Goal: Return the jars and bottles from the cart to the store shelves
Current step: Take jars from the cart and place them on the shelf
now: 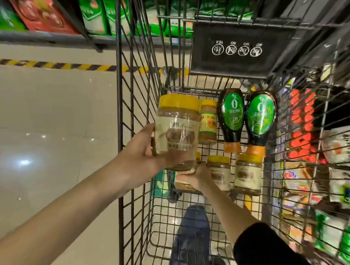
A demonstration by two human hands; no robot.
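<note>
- The left hand (144,153) holds a jar (178,132) up clear of the cart (123,115), over its left side, with the fingers curled round the lower body and the yellow lid pointing away
- The right hand (196,176) is down in the basket, fingers wrapped over a second jar (184,184) that lies mostly hidden beneath the hand and the raised one
- Both look clear-walled, stiff and full of a pale brown filling, so probably weighty for their size; whether glass or plastic cannot be told, so best treated as breakable
- The smooth wall and glossy label may slip; a wrap round the middle of the body seems safer than the lid, which could turn
- Three spare jars (219,172) and two bottles (232,116) lie on the basket floor, close together
- The bottles are dark with green labels and orange caps toward the person; the narrow waist above the cap looks the surest hold, and they may give under a squeeze
- Shelves (28,33) stand at the far left, well apart from the raised jar
</note>
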